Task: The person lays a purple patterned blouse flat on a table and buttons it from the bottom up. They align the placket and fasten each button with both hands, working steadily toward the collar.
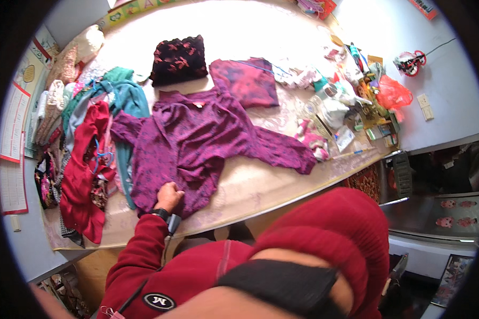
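Note:
A purple patterned shirt [195, 123] lies spread and rumpled on the covered table [255, 199], its collar towards the far side and one sleeve stretched to the right. My left hand [169, 197] is on the lower left part of the shirt, fingers curled into its cloth. A black watch is on that wrist. My right arm is raised close to the camera, with a black band around the wrist. Only a blurred part of my right hand [207, 301] shows at the bottom edge; its fingers cannot be made out.
Beyond the shirt lie a folded black floral garment [179, 60] and a folded red-and-dark garment [245, 81]. Heaped clothes, including a red satin garment [86, 171] and a teal one [129, 95], cover the left side. Clutter and a red plastic bag [393, 93] are at right.

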Available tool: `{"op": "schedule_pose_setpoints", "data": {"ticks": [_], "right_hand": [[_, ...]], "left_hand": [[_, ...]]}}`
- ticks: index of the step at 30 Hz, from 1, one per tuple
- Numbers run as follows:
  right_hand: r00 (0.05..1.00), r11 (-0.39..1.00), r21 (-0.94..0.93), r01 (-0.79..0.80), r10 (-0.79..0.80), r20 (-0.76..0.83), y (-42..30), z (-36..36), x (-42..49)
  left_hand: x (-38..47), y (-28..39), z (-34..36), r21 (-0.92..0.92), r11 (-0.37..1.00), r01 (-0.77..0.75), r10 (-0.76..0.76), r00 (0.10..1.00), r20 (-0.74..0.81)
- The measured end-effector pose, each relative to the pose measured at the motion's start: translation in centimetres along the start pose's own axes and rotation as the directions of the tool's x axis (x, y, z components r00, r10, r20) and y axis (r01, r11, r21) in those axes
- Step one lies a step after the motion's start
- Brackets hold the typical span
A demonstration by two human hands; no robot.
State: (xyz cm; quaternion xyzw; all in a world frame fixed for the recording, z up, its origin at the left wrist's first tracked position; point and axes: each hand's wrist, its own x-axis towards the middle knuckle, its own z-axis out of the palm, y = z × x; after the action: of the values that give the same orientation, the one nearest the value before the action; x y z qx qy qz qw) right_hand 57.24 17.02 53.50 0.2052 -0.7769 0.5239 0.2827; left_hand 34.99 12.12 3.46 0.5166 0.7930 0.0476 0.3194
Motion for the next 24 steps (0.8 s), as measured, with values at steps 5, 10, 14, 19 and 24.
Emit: {"op": "schedule_pose_setpoints", "data": {"ticks": [5, 10, 14, 19, 24], "right_hand": [[1.000, 1.000, -0.011, 0.014, -0.014, 0.024, -1.4, -1.2, -2.6], [0.983, 0.983, -0.058, -0.176, 0.179, 0.038, -0.4, -1.2, -8.4], [0.594, 0.609, 0.036, -0.792, 0.783, -0.185, 8.6, 1.5, -23.7], [-0.126, 0.103, 0.461, -0.881, 0.889, -0.440, 20.9, 9.7, -45.2], [-0.069, 0.145, 0.474, -0.869, 0.912, -0.404, 24.1, 14.6, -49.3]], "left_hand": [[-0.5, 0.3, 2.4, -0.002, 0.997, 0.082, -0.082, 0.987, -0.142], [-1.2, 1.5, 2.8, -0.156, 0.985, 0.068, -0.117, 0.937, -0.329], [-4.6, 2.4, 2.0, -0.399, 0.904, -0.151, -0.024, 0.916, -0.401], [-9.1, 1.3, 1.4, -0.190, 0.976, -0.109, 0.047, 0.951, -0.305], [-10.1, -0.8, 1.8, -0.180, 0.982, 0.059, -0.107, 0.958, -0.268]]}}
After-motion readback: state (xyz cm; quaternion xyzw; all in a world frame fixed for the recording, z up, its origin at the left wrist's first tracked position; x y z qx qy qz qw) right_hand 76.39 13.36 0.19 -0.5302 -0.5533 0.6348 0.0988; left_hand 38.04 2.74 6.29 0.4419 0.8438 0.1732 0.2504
